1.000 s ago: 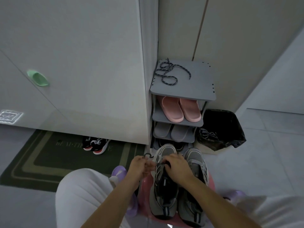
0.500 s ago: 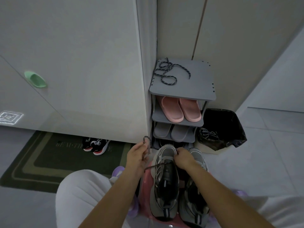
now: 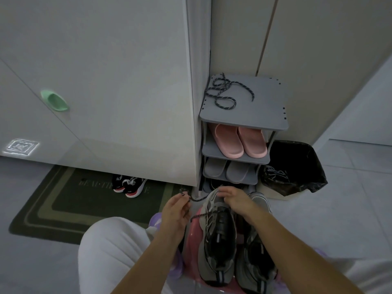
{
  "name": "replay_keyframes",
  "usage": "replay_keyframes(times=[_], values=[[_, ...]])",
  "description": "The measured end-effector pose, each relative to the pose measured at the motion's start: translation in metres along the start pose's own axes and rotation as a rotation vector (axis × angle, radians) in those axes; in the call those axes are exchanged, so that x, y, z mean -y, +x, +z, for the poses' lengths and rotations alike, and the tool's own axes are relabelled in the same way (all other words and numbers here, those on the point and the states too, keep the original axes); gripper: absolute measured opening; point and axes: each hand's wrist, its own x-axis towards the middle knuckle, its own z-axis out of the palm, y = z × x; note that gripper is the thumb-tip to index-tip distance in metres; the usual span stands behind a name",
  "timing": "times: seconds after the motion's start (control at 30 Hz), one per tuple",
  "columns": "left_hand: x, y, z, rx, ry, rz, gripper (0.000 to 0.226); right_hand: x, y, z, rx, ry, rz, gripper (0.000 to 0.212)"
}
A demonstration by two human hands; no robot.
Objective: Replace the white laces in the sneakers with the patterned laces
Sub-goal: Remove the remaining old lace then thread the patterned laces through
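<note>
Left hand [image 3: 177, 210] pinches patterned lace [image 3: 199, 199] near cabinet corner [image 3: 192, 170].

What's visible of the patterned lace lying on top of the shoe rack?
The patterned lace is a round, rope-like cord, dark with pale flecks, seemingly woven. It lies loose and unthreaded in tangled loops on the left part of the grey shoe rack's top shelf, one end trailing right toward the middle. Only the shelf touches it.

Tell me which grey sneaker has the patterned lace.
The left sneaker: the patterned lace runs from its eyelets to the left hand. The right sneaker shows none.
</note>
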Motion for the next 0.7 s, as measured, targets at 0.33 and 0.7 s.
replay_keyframes(times=[0.33,0.7], values=[[0.019,0.006,0.02,0.07,0.333,0.004,0.012,-0.01,0.004,-0.005,-0.119,-0.31,-0.145,0.033],[0.036,0.032,0.037,0.083,0.732,0.175,0.02,-0.014,-0.01,-0.002,-0.066,-0.44,-0.23,0.042]])
